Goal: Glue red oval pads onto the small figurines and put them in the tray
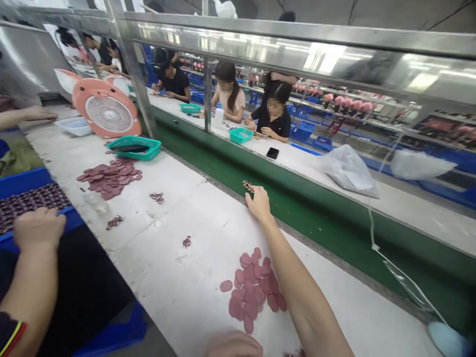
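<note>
My right hand (258,202) reaches out over the table's far edge, its fingers closed on a small bunch of brown-and-white patterned pieces (247,186). The bunch shows against the green strip behind. My left hand (234,344) lies low at the bottom edge, blurred and cut off, so its fingers are hidden. Between that hand and my right forearm spreads a heap of dull-red oval discs (251,290), with one loose disc (225,286) at its left. Similar small bunches of patterned pieces lie on the white table, one in the middle (186,241), another farther off (156,198).
At left, a co-worker's hand (39,228) rests by a blue crate (22,178) of patterned pieces. Another disc heap (109,176), a green basket (150,151) and an orange fan (107,106) stand beyond. A green channel (327,223) separates the opposite bench, where several people work.
</note>
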Available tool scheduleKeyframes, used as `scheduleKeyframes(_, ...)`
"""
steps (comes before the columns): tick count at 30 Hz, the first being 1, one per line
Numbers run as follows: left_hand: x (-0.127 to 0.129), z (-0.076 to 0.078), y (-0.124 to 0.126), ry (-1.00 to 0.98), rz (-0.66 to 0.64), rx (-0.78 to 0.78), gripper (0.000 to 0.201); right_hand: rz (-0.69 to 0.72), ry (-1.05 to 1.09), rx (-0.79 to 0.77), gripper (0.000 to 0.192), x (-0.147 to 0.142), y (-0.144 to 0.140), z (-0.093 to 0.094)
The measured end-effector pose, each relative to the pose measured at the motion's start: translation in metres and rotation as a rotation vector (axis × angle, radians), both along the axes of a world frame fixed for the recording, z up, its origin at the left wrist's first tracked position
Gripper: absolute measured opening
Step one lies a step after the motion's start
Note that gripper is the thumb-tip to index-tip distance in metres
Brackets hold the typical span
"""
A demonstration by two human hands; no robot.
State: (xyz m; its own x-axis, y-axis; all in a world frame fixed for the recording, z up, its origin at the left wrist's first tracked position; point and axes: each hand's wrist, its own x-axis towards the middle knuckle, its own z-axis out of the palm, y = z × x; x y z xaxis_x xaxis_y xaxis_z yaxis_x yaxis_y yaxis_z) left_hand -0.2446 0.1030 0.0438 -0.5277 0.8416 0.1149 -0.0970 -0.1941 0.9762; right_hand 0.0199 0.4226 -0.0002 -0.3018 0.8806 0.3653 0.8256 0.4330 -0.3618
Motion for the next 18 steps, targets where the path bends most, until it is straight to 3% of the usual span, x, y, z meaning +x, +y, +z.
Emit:
scheduleKeyframes(2,-0.059,0.013,0.015,0.065,0.157,0.005,0.033,0.031,-0.038,-0.020,0.038,-0.013,0.025,-0.008)
scheduleKeyframes(4,-0.101,0.019,0.026,0.138,0.267,0.006,0.025,0.068,-0.083,-0.047,0.040,-0.022,0.044,-0.013)
scheduleKeyframes(8,-0.134,0.013,0.041,0.226,0.341,-0.005,0.043,0.123,-0.180,-0.076,0.036,-0.022,0.072,-0.015)
scheduleKeyframes(10,-0.138,0.006,0.045,0.212,0.320,-0.010,0.043,0.110,-0.224,-0.076,0.032,-0.010,0.076,-0.015)
scheduleKeyframes(14,-0.127,0.000,0.048,0.073,0.008,-0.072,0.037,-0.034,-0.308,-0.087,0.029,0.028,0.067,-0.015)
scheduleKeyframes(16,-0.103,-0.003,0.045,0.020,-0.132,-0.104,0.028,-0.147,-0.339,-0.104,0.029,0.045,0.056,-0.015)
scheduleKeyframes(18,-0.062,-0.008,0.037,-0.007,-0.238,-0.126,0.035,-0.261,-0.360,-0.132,0.030,0.057,0.043,-0.013)
